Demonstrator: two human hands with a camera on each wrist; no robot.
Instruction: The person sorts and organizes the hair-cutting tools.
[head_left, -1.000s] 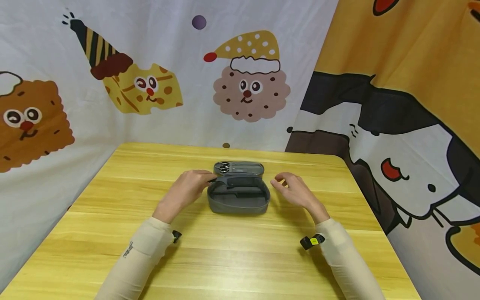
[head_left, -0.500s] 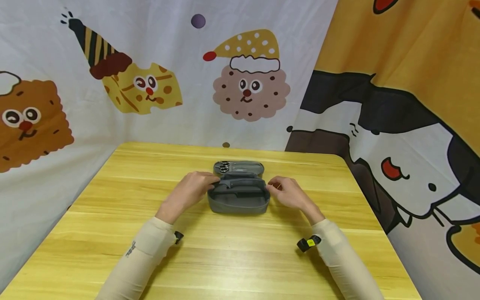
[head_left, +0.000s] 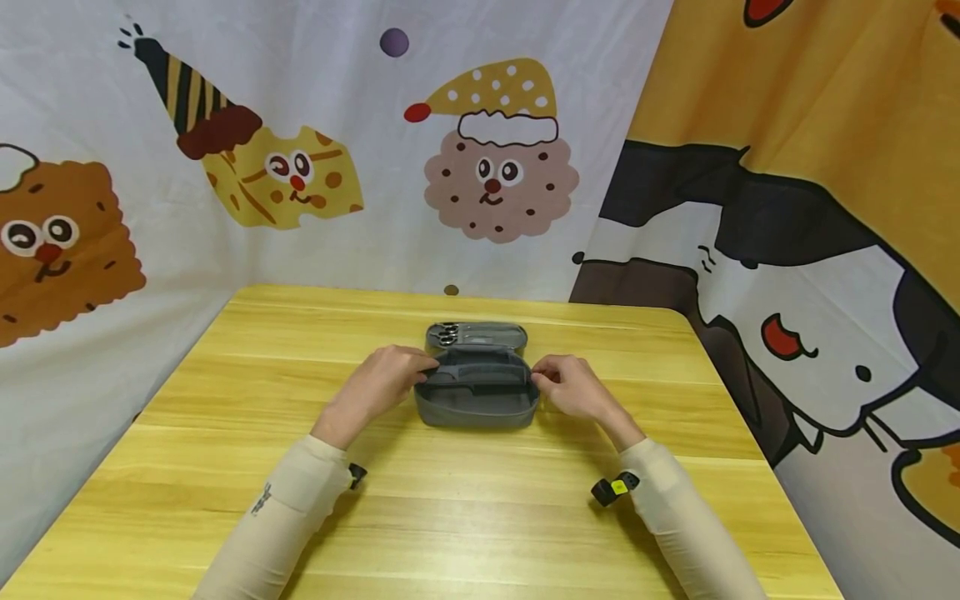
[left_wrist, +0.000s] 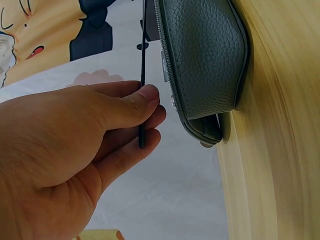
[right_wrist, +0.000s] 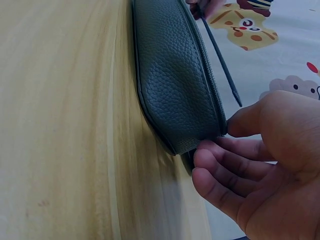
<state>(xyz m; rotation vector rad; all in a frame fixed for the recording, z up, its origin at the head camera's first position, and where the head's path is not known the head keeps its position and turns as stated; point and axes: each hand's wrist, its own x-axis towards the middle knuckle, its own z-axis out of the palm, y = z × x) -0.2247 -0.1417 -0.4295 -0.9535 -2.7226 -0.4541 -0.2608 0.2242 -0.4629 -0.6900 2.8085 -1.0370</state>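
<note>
A grey zip case [head_left: 476, 416] with a pebbled, leather-like surface lies unzipped at the middle of the table, its lid [head_left: 495, 337] folded back behind it. Silver scissors [head_left: 447, 334] sit at the lid's left. Between thumb and fingers, my left hand [head_left: 381, 382] pinches a thin black comb-like tool [left_wrist: 143, 65], seen edge-on in the left wrist view. The tool stretches rightward over the case's opening without touching the zip edge there. At the case's right end, my right hand [head_left: 573, 387] grips the rim, thumb on the zip edge and fingers beneath.
The pale wooden table [head_left: 457, 517] carries the case. Behind it hangs a white curtain [head_left: 300, 258] with cartoon prints, and a cow-patterned orange one [head_left: 795, 100] at the right. A black wrist camera [head_left: 615, 488] sits under the right sleeve.
My right hand has moved left from beside the case onto its right rim. My left hand has shifted slightly right, bringing the black tool farther over the case's opening.
</note>
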